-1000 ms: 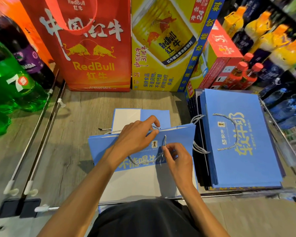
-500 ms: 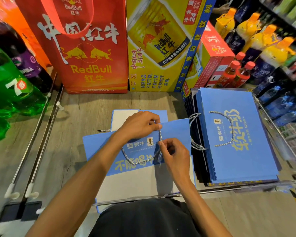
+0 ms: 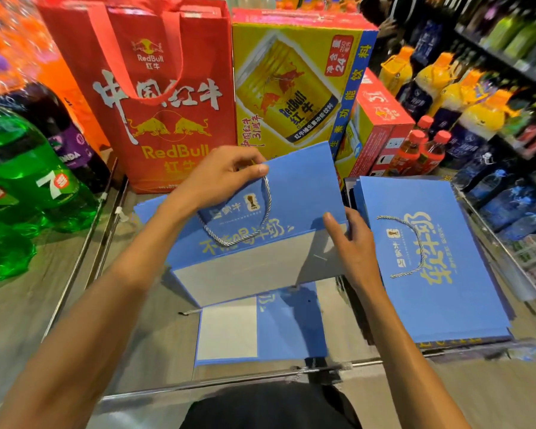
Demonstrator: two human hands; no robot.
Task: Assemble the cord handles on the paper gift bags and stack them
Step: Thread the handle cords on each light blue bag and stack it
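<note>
Now we hold the blue bag (image 3: 297, 193) above the shelf (image 3: 167, 342), long side left to right; our left hand (image 3: 217, 181) pinches its top edge; our right hand (image 3: 353, 243) grips its right edge, nearest the finished stack (image 3: 464, 305).

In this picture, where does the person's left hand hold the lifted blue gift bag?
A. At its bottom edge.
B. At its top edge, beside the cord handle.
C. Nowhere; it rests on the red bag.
B: the left hand pinches the top edge of the blue gift bag beside its cord handle; the right hand holds the bag's right edge.
</note>
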